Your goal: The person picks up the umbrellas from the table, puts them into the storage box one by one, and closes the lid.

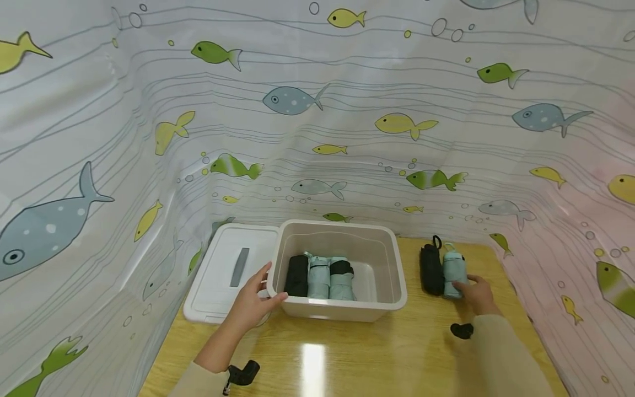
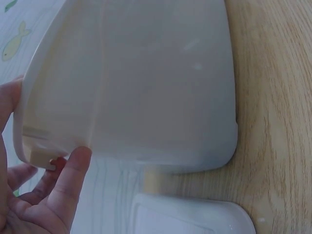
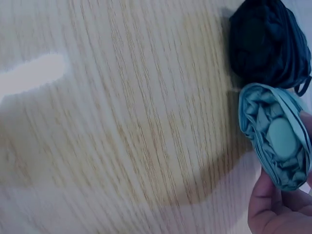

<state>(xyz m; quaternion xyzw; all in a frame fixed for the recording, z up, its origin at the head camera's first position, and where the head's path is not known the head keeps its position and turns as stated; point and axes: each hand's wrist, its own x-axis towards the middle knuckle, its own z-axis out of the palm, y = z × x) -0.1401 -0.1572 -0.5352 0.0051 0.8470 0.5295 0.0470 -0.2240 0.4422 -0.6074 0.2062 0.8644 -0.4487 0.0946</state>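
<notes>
My left hand (image 1: pixel 249 304) grips the left end of a beige storage bin (image 1: pixel 337 313); in the left wrist view its thumb and fingers (image 2: pixel 73 180) are around the rim and handle. Inside the bin lie a black folded umbrella (image 1: pixel 297 275), a pale green one (image 1: pixel 319 280) and another pale green one with a black band (image 1: pixel 342 288). To the right of the bin, my right hand (image 1: pixel 477 296) holds a pale green folded umbrella (image 1: pixel 454 269) by its near end. A black folded umbrella (image 1: pixel 431 271) with a wrist loop lies directly left of that one.
A white lid (image 1: pixel 210 284) with a grey handle lies left of the bin, partly behind my left hand. The wooden table (image 1: pixel 377 353) is bounded at the back and sides by a fish-patterned curtain (image 1: pixel 347 127). Black wrist devices (image 1: pixel 244 373) sit by both sleeves.
</notes>
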